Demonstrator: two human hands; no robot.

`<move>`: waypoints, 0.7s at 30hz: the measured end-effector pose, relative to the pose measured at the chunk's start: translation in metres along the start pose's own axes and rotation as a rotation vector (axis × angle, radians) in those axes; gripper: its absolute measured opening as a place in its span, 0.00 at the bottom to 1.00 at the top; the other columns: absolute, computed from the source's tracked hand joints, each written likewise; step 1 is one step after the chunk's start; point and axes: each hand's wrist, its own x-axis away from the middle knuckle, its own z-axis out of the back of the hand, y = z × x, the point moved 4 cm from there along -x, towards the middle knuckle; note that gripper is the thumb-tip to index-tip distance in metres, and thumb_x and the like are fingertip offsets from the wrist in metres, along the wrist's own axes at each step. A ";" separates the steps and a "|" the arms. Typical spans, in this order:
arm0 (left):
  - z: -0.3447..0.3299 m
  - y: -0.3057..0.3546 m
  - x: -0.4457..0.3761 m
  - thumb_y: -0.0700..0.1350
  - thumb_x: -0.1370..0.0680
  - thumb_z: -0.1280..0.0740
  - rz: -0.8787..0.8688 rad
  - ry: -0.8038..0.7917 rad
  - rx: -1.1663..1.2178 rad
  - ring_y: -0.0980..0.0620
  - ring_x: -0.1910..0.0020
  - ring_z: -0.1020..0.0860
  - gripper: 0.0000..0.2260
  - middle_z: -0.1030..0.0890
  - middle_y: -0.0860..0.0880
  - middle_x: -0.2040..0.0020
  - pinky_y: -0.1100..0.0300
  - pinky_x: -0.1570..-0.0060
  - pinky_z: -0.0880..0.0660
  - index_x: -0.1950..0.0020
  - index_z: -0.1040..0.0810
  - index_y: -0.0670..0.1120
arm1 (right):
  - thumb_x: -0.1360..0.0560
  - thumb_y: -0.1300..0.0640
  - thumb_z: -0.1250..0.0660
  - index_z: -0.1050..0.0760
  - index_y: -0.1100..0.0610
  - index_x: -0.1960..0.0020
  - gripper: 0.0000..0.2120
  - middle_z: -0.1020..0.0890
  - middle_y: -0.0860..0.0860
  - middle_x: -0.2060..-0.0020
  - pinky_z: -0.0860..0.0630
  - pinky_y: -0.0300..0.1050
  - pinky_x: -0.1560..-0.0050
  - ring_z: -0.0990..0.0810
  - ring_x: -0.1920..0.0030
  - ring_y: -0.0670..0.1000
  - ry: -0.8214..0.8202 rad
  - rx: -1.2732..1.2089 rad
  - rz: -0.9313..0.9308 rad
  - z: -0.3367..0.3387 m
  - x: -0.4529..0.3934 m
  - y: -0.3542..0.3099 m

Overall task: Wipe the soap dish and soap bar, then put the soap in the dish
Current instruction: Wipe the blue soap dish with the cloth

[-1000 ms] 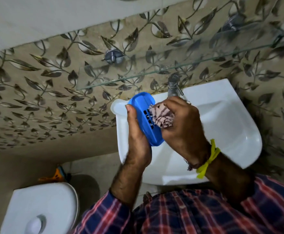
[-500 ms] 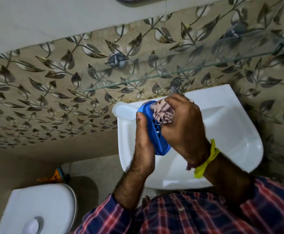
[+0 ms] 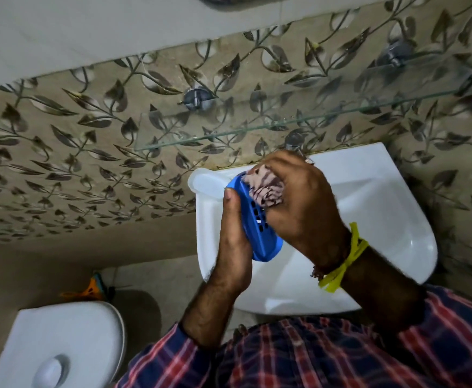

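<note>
A blue slotted soap dish [image 3: 257, 233] is held on edge over the white washbasin [image 3: 383, 208]. My left hand [image 3: 232, 242] grips its left side, thumb up along the rim. My right hand [image 3: 302, 205] presses a bunched, pink-and-dark patterned cloth [image 3: 265, 189] into the upper part of the dish's hollow. The slots below the cloth show. No soap bar is visible.
A tap [image 3: 295, 141] sits at the basin's back edge, under a glass shelf [image 3: 229, 134] fixed to the leaf-patterned wall. A white toilet cistern lid [image 3: 61, 340] lies at lower left, with an orange object [image 3: 92, 288] on the floor beyond it.
The cloth and my right hand have slid up toward the dish's top end, uncovering the slots. The dish has tilted more edge-on, and both hands sit lower in the view.
</note>
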 end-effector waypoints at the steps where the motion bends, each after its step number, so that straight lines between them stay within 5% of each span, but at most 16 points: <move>1: 0.000 -0.001 0.001 0.70 0.21 0.43 0.011 -0.011 -0.011 0.45 0.36 0.19 0.31 0.17 0.45 0.36 0.55 0.40 0.21 0.30 0.22 0.50 | 0.37 0.68 0.33 0.20 0.64 0.54 0.11 0.19 0.56 0.57 0.22 0.55 0.55 0.20 0.55 0.59 0.032 -0.016 -0.070 0.002 -0.002 0.007; 6: 0.006 -0.003 0.001 0.68 0.20 0.42 0.041 -0.009 0.038 0.44 0.36 0.19 0.31 0.17 0.43 0.35 0.56 0.43 0.20 0.28 0.24 0.46 | 0.37 0.66 0.33 0.23 0.65 0.58 0.08 0.22 0.55 0.60 0.23 0.56 0.60 0.22 0.59 0.58 -0.019 -0.074 -0.034 -0.005 -0.001 0.007; 10: 0.009 -0.006 0.002 0.68 0.21 0.46 0.076 0.005 -0.014 0.41 0.37 0.19 0.35 0.17 0.41 0.36 0.44 0.37 0.22 0.28 0.25 0.44 | 0.33 0.69 0.28 0.21 0.64 0.58 0.05 0.19 0.54 0.61 0.22 0.54 0.58 0.20 0.60 0.55 0.053 -0.139 -0.169 -0.005 0.007 0.020; 14: 0.010 -0.009 0.001 0.66 0.20 0.48 0.096 -0.008 0.008 0.43 0.37 0.18 0.33 0.17 0.42 0.36 0.49 0.40 0.20 0.27 0.25 0.45 | 0.34 0.67 0.27 0.21 0.63 0.58 0.06 0.20 0.54 0.61 0.22 0.51 0.59 0.20 0.61 0.54 0.084 -0.115 -0.139 -0.006 0.006 0.021; 18: 0.009 -0.010 0.003 0.67 0.21 0.47 0.080 0.008 -0.045 0.39 0.36 0.20 0.35 0.19 0.39 0.34 0.42 0.36 0.22 0.26 0.27 0.42 | 0.33 0.65 0.27 0.20 0.62 0.56 0.06 0.17 0.55 0.60 0.22 0.41 0.58 0.18 0.58 0.54 0.117 -0.138 -0.209 -0.003 0.006 0.025; 21: 0.011 -0.015 0.001 0.64 0.21 0.48 0.065 0.024 -0.066 0.35 0.33 0.23 0.35 0.22 0.36 0.32 0.39 0.32 0.27 0.25 0.31 0.40 | 0.31 0.63 0.27 0.20 0.63 0.57 0.04 0.16 0.55 0.63 0.20 0.47 0.58 0.17 0.60 0.53 0.038 -0.139 -0.240 -0.008 0.004 0.033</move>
